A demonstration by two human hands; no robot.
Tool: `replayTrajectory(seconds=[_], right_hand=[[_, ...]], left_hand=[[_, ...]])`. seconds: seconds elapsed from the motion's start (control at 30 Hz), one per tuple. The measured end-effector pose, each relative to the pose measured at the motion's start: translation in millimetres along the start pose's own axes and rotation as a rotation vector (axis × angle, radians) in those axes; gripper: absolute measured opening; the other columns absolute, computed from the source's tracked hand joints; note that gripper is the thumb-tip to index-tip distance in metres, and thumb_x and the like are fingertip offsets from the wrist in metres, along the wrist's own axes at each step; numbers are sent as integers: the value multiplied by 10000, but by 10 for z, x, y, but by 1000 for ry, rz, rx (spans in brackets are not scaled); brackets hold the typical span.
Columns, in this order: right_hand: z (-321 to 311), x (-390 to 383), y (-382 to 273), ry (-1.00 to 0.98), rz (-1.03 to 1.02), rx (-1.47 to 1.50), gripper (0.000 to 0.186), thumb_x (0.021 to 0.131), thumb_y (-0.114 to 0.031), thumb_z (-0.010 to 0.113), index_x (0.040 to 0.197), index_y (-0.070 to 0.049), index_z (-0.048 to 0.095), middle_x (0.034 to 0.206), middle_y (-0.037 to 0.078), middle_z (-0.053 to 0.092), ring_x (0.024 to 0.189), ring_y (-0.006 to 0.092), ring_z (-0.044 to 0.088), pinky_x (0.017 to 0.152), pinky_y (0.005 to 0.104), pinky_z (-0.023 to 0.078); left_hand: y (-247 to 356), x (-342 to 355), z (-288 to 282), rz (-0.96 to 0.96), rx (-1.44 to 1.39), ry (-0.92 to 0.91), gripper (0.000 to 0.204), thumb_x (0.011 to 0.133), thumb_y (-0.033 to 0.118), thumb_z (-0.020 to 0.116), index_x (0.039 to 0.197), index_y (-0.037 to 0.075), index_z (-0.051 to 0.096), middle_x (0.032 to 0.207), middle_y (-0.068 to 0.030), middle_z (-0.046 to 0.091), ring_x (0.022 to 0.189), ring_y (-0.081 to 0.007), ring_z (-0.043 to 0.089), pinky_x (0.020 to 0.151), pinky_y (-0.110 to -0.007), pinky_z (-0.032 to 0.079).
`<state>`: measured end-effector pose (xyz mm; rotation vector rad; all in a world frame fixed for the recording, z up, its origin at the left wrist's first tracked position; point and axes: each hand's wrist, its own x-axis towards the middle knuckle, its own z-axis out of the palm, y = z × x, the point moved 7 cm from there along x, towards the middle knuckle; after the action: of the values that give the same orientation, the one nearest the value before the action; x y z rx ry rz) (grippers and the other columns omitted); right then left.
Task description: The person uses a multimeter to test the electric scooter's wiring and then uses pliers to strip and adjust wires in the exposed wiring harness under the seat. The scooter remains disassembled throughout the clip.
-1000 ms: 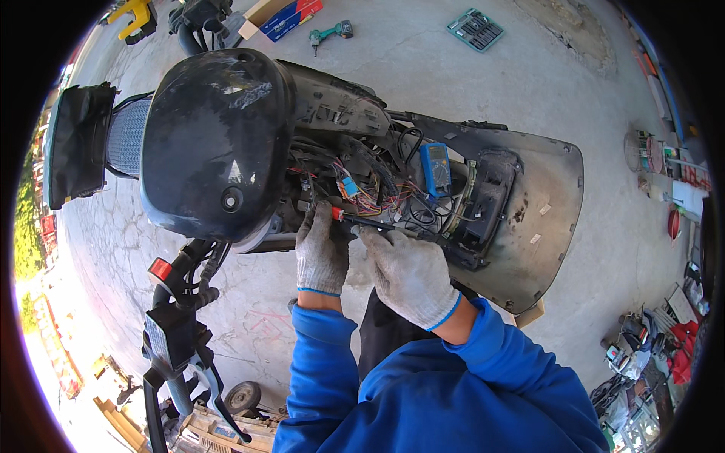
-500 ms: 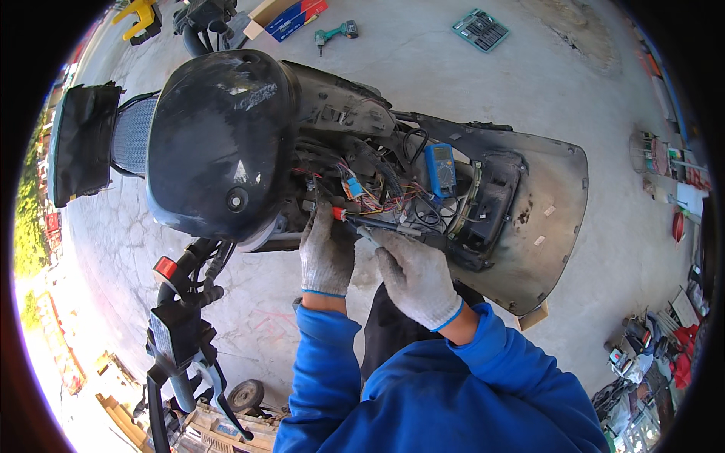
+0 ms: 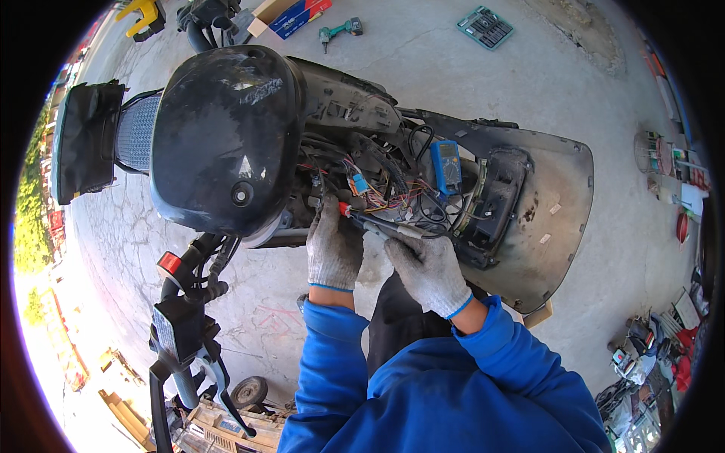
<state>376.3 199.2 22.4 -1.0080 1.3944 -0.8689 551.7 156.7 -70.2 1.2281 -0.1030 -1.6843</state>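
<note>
Wiring [image 3: 377,198] in red, orange and black strands spills from the opened front of a dark scooter [image 3: 226,136], and both gloved hands work at it. The left hand [image 3: 332,245], in a grey knit glove with a blue cuff, presses its fingers against the scooter's body just below the loom, beside the red tip of a probe [image 3: 370,221]; whether its grip is closed on anything cannot be told, since the fingertips are buried among the wires. The right hand [image 3: 427,268], gloved alike, has its grip closed around the slim dark shaft of the probe, which slants up and to the left toward the wiring, its red end just beside the left hand's fingers. A blue multimeter [image 3: 447,166] lies in the cavity just right of the loom, with black leads curling round it. Further right, the grey front panel [image 3: 551,196] of the scooter hangs open with a black housing mounted on it. The handlebar [image 3: 181,302] with a red switch juts out at lower left. On the concrete floor [image 3: 423,60] beyond the scooter lie a green cordless drill [image 3: 340,30], a green tool case [image 3: 485,26] and a cardboard box [image 3: 288,15], all well apart from the hands. Blue sleeves [image 3: 453,385] fill the lower edge.
</note>
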Motion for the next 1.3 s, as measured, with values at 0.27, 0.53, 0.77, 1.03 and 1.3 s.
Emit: replayTrajectory(seconds=[0.27, 0.53, 0.77, 1.03, 1.3], right_hand=[[42, 0, 110, 50, 23, -68, 249, 966, -142, 658, 1164, -21, 747, 787, 172, 716, 658, 288, 728, 605, 391, 554], [100, 23, 213, 79, 49, 135, 276, 979, -79, 689, 1245, -27, 744, 842, 96, 745, 668, 83, 625, 593, 301, 515], [108, 22, 183, 49, 136, 187, 257, 992, -40, 665, 1229, 40, 725, 839, 40, 686, 751, 60, 560, 660, 273, 497], [151, 8, 284, 41, 157, 255, 295, 1009, -94, 673, 1294, -37, 719, 681, 13, 644, 559, 46, 561, 491, 265, 451], [131, 6, 275, 33, 134, 177, 263, 999, -54, 674, 1240, 47, 708, 833, 12, 658, 730, 48, 541, 620, 259, 460]], left_hand=[[46, -39, 78, 45, -16, -82, 260, 1081, 232, 633, 1216, 15, 680, 1055, -106, 740, 988, -227, 695, 971, -406, 557], [96, -82, 110, 42, 37, -61, 248, 1077, 223, 647, 1211, 18, 686, 1047, -94, 739, 973, -205, 682, 939, -388, 553], [85, -83, 76, 57, 7, -69, 253, 1076, 208, 646, 1232, 11, 675, 1081, -96, 738, 977, -209, 686, 945, -391, 553], [97, -106, 134, 66, 3, -77, 244, 1082, 207, 632, 1216, 10, 684, 1069, -101, 742, 975, -216, 692, 938, -396, 559], [78, -81, 119, 65, 0, -85, 235, 1080, 201, 635, 1206, 10, 690, 1065, -94, 742, 971, -209, 690, 930, -383, 559]])
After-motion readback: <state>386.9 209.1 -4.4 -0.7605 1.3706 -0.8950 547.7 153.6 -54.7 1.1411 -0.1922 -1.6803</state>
